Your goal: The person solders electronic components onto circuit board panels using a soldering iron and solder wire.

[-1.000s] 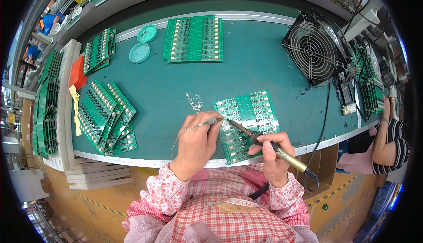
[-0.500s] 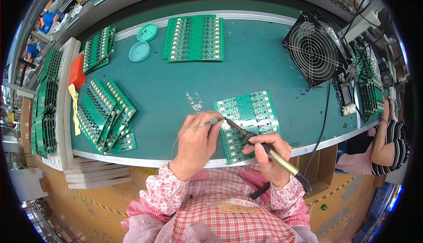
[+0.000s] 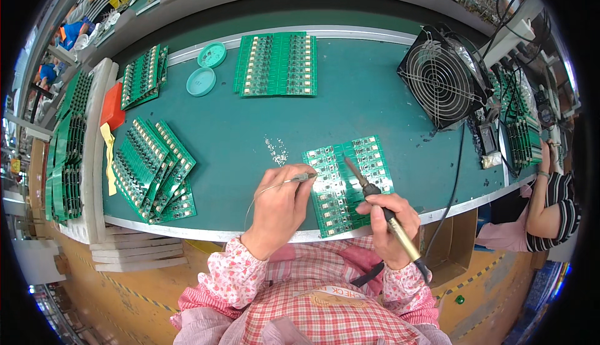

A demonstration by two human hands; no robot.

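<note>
A green circuit board panel (image 3: 342, 185) with rows of small parts lies flat at the bench's front. My left hand (image 3: 281, 204) is closed at the panel's left edge. Its fingertips pinch a thin solder wire (image 3: 269, 186) with a grey sleeve-like end, and the wire curves back past the wrist. In my right hand (image 3: 394, 223) is a soldering iron (image 3: 400, 235) with a black and gold handle, gripped like a pen. Its tip is over the upper middle of the panel, apart from the wire; whether it touches I cannot tell.
Small pale parts (image 3: 275, 150) lie scattered beyond my left hand. Panel stacks stand at the far middle (image 3: 276, 64) and left (image 3: 150, 170), near two turquoise round dishes (image 3: 201, 82). A black fan (image 3: 440, 79) is at right; a cord (image 3: 461, 157) runs down beside it.
The soldering iron's tip has moved right and away from the wire's end, towards the panel's upper middle. My left hand stays at the panel's left edge. The whole view has shifted slightly.
</note>
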